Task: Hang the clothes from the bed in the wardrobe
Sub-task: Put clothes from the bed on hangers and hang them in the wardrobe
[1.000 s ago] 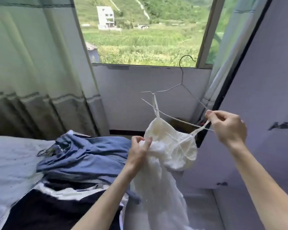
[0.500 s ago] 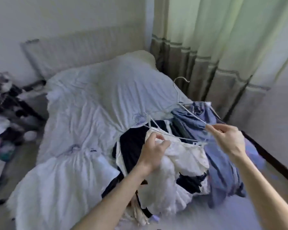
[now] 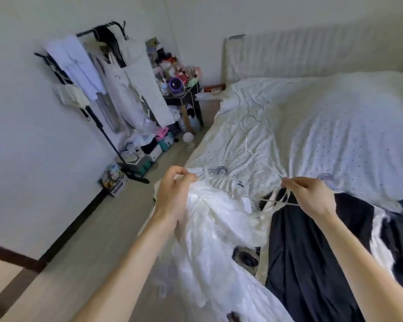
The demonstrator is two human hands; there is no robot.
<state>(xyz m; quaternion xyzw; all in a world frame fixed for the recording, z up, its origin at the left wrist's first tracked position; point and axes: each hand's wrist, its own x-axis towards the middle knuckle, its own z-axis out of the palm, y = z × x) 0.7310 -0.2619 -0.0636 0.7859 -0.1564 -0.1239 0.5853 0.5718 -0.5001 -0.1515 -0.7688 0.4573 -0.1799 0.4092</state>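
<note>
A white strappy dress (image 3: 209,231) hangs from a thin white wire hanger (image 3: 249,145) over the bed's near edge. My left hand (image 3: 175,194) grips the dress's top edge at its left side. My right hand (image 3: 310,194) pinches the hanger's right end together with the dress's thin straps. Dark navy and white clothes (image 3: 312,252) lie on the bed (image 3: 335,126) under my right forearm. A black clothes rack (image 3: 98,80) full of pale garments stands against the left wall.
A cluttered small dark table (image 3: 184,98) stands between the rack and the bed's head. Boxes, shoes and bags (image 3: 140,149) crowd the floor under the rack. A box (image 3: 113,180) sits by the wall. Bare beige floor runs along the bed's left side.
My view has swung left from the window, past the bed, to the rack and the left wall. Both hands keep hold of the dress and hanger, which travelled left with them.
</note>
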